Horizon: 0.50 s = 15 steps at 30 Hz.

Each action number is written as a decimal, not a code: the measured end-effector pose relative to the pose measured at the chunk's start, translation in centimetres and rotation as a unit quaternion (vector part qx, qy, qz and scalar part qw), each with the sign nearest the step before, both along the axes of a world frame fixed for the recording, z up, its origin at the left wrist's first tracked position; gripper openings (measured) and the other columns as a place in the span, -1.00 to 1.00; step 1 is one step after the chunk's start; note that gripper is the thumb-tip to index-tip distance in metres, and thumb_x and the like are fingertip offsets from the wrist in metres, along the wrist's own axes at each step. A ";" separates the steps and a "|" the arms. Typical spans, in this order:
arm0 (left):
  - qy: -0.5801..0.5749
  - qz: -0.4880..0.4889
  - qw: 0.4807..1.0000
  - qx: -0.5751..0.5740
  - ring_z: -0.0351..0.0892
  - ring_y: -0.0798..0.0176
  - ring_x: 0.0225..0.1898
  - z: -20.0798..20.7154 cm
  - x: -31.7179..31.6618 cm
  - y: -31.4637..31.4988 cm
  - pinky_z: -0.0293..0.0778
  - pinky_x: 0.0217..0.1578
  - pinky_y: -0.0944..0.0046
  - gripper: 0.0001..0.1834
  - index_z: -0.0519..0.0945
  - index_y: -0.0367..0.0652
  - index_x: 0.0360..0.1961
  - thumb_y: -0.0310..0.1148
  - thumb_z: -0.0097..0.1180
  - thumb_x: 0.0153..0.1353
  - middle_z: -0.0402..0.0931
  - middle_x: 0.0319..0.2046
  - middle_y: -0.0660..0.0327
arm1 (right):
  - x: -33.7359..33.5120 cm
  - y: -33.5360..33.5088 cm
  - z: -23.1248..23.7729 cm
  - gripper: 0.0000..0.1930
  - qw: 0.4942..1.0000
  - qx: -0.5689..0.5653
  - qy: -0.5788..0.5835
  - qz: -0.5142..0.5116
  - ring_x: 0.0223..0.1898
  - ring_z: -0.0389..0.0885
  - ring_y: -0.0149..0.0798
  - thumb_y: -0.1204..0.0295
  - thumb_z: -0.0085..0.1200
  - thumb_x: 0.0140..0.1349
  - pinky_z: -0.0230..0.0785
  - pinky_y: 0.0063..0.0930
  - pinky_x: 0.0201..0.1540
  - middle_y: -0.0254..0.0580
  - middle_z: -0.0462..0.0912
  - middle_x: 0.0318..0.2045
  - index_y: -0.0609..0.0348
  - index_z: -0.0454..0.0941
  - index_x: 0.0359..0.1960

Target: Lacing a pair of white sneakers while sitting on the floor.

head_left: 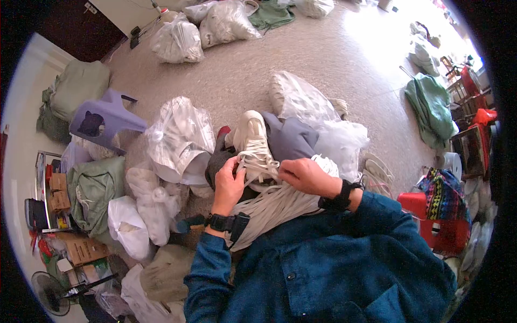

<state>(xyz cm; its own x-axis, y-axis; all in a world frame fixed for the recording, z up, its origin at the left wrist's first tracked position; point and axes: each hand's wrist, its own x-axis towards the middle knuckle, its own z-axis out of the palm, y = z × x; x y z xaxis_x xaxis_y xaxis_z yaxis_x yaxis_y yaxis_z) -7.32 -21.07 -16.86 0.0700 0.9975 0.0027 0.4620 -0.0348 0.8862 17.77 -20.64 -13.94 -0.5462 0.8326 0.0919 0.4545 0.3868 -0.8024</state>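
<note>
A cream-white lace-up shoe (251, 128) stands toe-away in front of me, its laces threaded across the front. My left hand (230, 182) is at the shoe's left side, thumb and fingers closed on a lace near the upper eyelets. On the other side my right hand (302, 175) is pinched together, with a pale shoelace (264, 170) running to its fingertips. A thick bundle of loose off-white laces (277, 203) lies across my lap under both wrists. The shoe's heel is partly hidden by hands and laces.
Clear bags of pale shoes stand at the left (180, 134) and ahead (301, 99). A purple plastic stool (105, 119) lies tipped at the left. Green sacks (97, 191) sit beyond the bags. At the right are a red stool (444, 234) and another green sack (431, 107).
</note>
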 end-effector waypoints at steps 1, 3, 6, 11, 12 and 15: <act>-0.001 0.003 1.000 -0.001 0.60 0.35 -0.12 -0.4 -0.1 0.0 0.50 -0.09 0.33 -0.66 0.48 -0.36 0.06 -0.56 0.08 0.25 0.64 -0.15 0.12 | 0.5 -0.2 0.2 -0.78 1.000 -0.001 -0.001 0.003 -0.43 0.55 0.23 0.31 0.04 0.28 0.36 0.00 -0.39 0.13 0.55 -0.54 0.21 0.50 -0.40; -0.009 0.021 0.999 0.029 0.67 -0.02 -0.15 -0.8 -0.2 0.1 0.53 -0.12 0.15 -0.68 0.49 -0.31 0.02 -0.54 0.05 0.22 0.64 -0.18 -0.08 | 1.8 -0.6 1.1 -0.80 0.998 -0.018 -0.020 0.061 -0.43 0.54 0.24 0.32 0.04 0.28 0.36 -0.01 -0.40 0.13 0.54 -0.55 0.21 0.50 -0.40; 0.020 0.015 0.999 0.037 0.66 -0.05 -0.13 -0.8 -0.3 0.1 0.53 -0.11 0.12 -0.67 0.47 -0.32 0.04 -0.54 0.04 0.23 0.64 -0.17 -0.09 | 3.1 -0.8 1.7 -0.81 0.994 -0.025 -0.063 0.088 -0.44 0.55 0.22 0.33 0.04 0.28 0.38 0.00 -0.39 0.12 0.54 -0.56 0.20 0.50 -0.39; 0.030 0.047 0.997 0.046 0.59 0.06 -0.12 1.5 1.4 -1.0 0.49 -0.08 0.18 -0.68 0.49 -0.33 0.01 -0.57 0.06 0.21 0.60 -0.16 0.02 | 2.3 -0.9 1.8 -0.81 0.996 -0.006 -0.064 0.067 -0.41 0.58 0.16 0.33 0.04 0.27 0.42 -0.01 -0.36 0.08 0.58 -0.52 0.20 0.50 -0.41; 0.039 0.072 0.995 0.063 0.56 -0.09 -0.11 2.2 1.7 -1.2 0.46 -0.05 0.07 -0.72 0.52 -0.29 -0.05 -0.55 0.09 0.18 0.58 -0.19 0.02 | 2.0 -1.0 1.6 -0.84 0.995 0.009 -0.067 0.074 -0.40 0.59 0.13 0.36 0.06 0.26 0.43 -0.07 -0.35 0.04 0.59 -0.49 0.20 0.52 -0.37; 0.145 0.064 0.958 0.238 0.50 -0.04 -0.13 3.6 1.6 -1.3 0.42 -0.06 0.07 -0.81 0.56 -0.25 -0.18 -0.56 0.13 0.16 0.54 -0.19 0.11 | 1.4 -1.4 1.6 -0.86 0.992 0.028 -0.071 0.098 -0.39 0.59 0.10 0.39 0.08 0.24 0.43 -0.12 -0.34 0.00 0.59 -0.46 0.21 0.54 -0.34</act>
